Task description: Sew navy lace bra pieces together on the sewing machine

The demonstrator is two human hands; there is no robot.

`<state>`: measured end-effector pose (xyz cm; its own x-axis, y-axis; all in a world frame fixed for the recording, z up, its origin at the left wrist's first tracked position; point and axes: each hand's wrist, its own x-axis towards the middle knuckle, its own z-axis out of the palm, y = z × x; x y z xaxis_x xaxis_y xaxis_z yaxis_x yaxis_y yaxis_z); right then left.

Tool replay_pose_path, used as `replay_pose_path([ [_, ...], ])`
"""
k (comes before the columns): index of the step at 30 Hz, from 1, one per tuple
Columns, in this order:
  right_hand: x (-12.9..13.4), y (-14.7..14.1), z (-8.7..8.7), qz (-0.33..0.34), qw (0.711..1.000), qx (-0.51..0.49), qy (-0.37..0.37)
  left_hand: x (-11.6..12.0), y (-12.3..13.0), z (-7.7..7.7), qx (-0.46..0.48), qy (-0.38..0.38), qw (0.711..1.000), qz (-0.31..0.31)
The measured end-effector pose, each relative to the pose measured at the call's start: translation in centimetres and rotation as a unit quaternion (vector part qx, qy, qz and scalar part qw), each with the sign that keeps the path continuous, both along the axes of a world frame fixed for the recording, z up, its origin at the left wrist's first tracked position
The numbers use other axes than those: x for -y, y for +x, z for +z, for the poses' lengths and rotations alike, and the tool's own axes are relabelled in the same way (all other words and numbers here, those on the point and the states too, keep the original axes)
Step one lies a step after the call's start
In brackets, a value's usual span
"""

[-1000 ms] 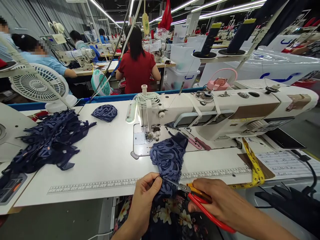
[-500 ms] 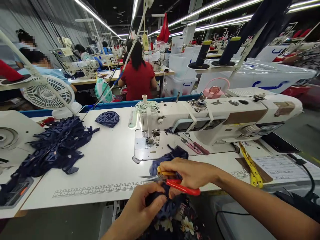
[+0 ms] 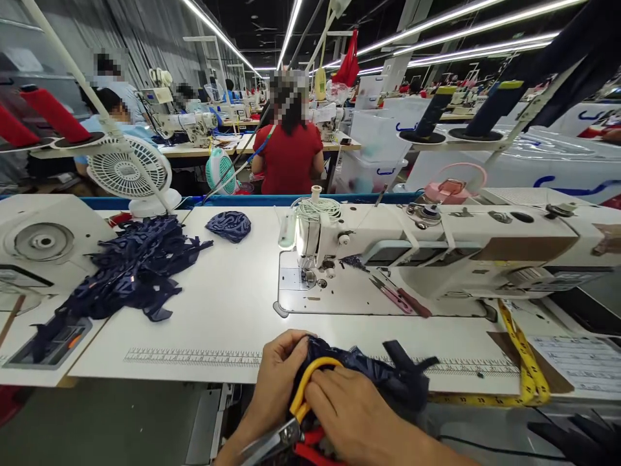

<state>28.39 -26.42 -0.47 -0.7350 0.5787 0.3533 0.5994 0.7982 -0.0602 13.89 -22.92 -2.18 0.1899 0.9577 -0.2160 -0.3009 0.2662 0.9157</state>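
My left hand (image 3: 280, 372) is closed, thumb and fingers pinching the edge of a navy patterned piece of fabric (image 3: 378, 366) at the table's front edge. My right hand (image 3: 356, 408) is closed through the handles of a pair of scissors (image 3: 303, 391), one handle yellow and one red. Their blades point back toward me at the lower left, away from the cloth. The right fingertips sit against the fabric; whether they also grip it is hidden. Loose dark ends of the cloth spread to the right, past my right hand.
A white sewing machine (image 3: 466, 233) stands behind my hands, with pink-handled snips (image 3: 395, 296) on its bed. Navy fabric pieces (image 3: 140, 265) are heaped at the left, near a folded navy piece (image 3: 229, 226). A yellow tape measure (image 3: 526, 356) hangs at the right. A person in red (image 3: 291, 152) sits ahead.
The scissors have swung from pointing left across the cloth to pointing back toward me. Both hands have drawn together, and the fabric has come forward to the table edge.
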Motion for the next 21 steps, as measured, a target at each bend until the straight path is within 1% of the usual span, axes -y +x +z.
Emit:
replay_pose_path([
  [3, -0.5, -0.1, -0.7, 0.002, 1.000, 0.012, -0.015, 0.3, -0.5, -0.1, -0.005, -0.008, 1.000, 0.000],
  [5, -0.6, -0.2, -0.5, 0.008, 1.000, 0.013, -0.011, 0.5, -0.7, 0.0, -0.013, -0.011, 1.000, 0.000],
  [7, -0.4, -0.2, 0.1, 0.007, 1.000, 0.013, -0.024, 0.6, -0.7, -0.1, -0.016, -0.008, 1.000, -0.001],
  [8, -0.2, -0.1, 0.5, 0.004, 0.999, 0.009, -0.045, 0.6, -0.7, -0.1, -0.017, -0.005, 1.000, -0.001],
  [10, 0.0, 0.4, 1.6, -0.003, 0.993, -0.017, -0.119, 0.7, -0.7, -0.3, -0.018, 0.004, 1.000, -0.010],
  [12, -0.1, 1.4, 2.6, -0.027, 0.975, -0.068, -0.208, 0.8, -0.9, -0.3, -0.026, 0.015, 0.999, -0.020],
  [14, -0.6, 2.5, 3.3, -0.083, 0.948, -0.137, -0.274, 0.8, -1.0, -0.2, -0.044, 0.023, 0.999, -0.022],
  [16, -1.4, 3.4, 3.5, -0.155, 0.919, -0.205, -0.298, 0.9, -1.1, 0.0, -0.060, 0.028, 0.997, -0.026],
  [18, -2.1, 3.8, 3.4, -0.198, 0.899, -0.247, -0.302, 1.0, -0.9, 0.2, -0.070, 0.034, 0.996, -0.040],
  [19, -2.3, 3.8, 3.3, -0.203, 0.895, -0.255, -0.304, 1.1, -0.8, 0.3, -0.075, 0.041, 0.995, -0.047],
  [21, -2.5, 3.4, 3.2, -0.184, 0.897, -0.262, -0.305, 1.3, -0.6, 0.4, -0.090, 0.060, 0.993, -0.052],
])
